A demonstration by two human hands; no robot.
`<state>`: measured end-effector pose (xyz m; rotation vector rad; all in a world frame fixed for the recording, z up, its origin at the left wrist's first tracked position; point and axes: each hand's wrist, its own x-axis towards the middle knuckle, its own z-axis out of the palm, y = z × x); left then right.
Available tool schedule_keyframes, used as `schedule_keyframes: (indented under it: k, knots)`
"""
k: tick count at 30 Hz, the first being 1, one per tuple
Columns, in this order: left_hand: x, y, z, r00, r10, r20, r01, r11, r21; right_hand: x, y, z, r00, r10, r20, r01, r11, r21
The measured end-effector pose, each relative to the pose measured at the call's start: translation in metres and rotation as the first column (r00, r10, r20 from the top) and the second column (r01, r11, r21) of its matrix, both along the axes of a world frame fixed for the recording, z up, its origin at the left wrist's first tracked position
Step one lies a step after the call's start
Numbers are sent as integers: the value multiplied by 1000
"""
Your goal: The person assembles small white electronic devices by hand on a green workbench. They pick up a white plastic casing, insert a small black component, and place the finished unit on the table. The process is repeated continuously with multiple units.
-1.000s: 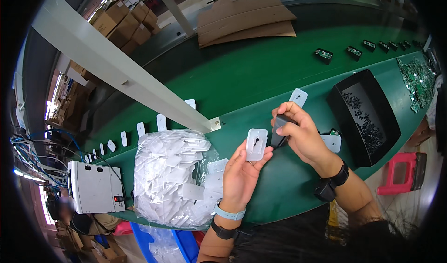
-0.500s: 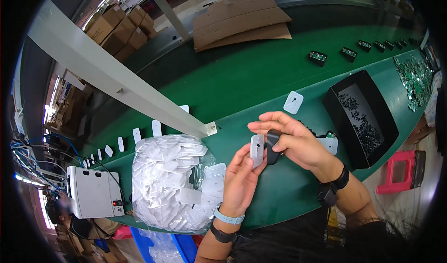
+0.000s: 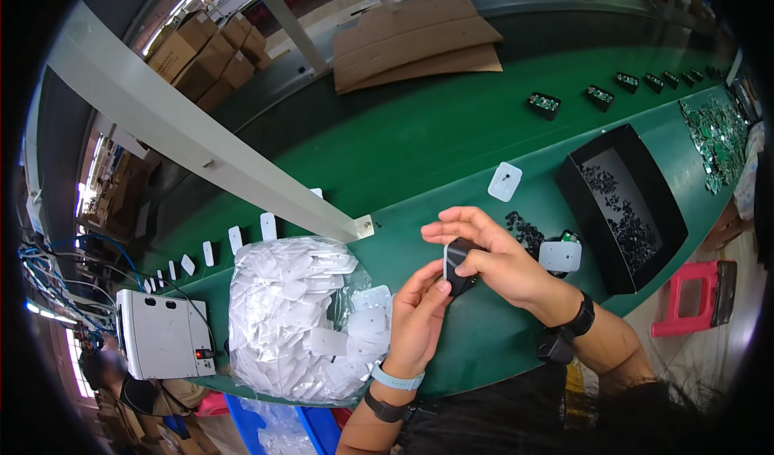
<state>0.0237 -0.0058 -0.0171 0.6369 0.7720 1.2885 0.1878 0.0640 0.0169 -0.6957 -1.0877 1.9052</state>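
Both hands meet over the near part of the green bench. My right hand point(image 3: 516, 274) grips a small black plastic housing point(image 3: 461, 255) between thumb and fingers, its upper fingers stretched out to the left. Against the housing's left side lies a white plastic cover point(image 3: 446, 263), seen edge-on. My left hand point(image 3: 418, 318) pinches the cover and the housing's lower end from the left. To their right sit another white cover point(image 3: 560, 256) over a dark part with a green circuit board, and a pile of small black parts point(image 3: 524, 233). A single white cover point(image 3: 505, 182) lies beyond the hands.
At left a clear bag point(image 3: 282, 318) spills white covers beside a white machine point(image 3: 165, 334). A slanting post point(image 3: 201, 149) stands on the bench. An open black box point(image 3: 621, 205) holds small black parts. Filled housings point(image 3: 544, 104) line the green belt; circuit boards point(image 3: 713, 137) are heaped far right.
The white cover and the black housing, held apart before, are now together. My right hand has moved left and turned with the housing. The white cover on the right is more exposed.
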Motion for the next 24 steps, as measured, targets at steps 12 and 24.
schedule_keyframes:
  k: [12,24]
  knots:
    - [-5,3,-5,979,-135,155,129,990,47,2,-4,0,999,2,44,-14,966,260]
    - [-2,-3,11,403,682,-610,-128,703,700,-4,-4,-16,937,-143,320,-17,894,449]
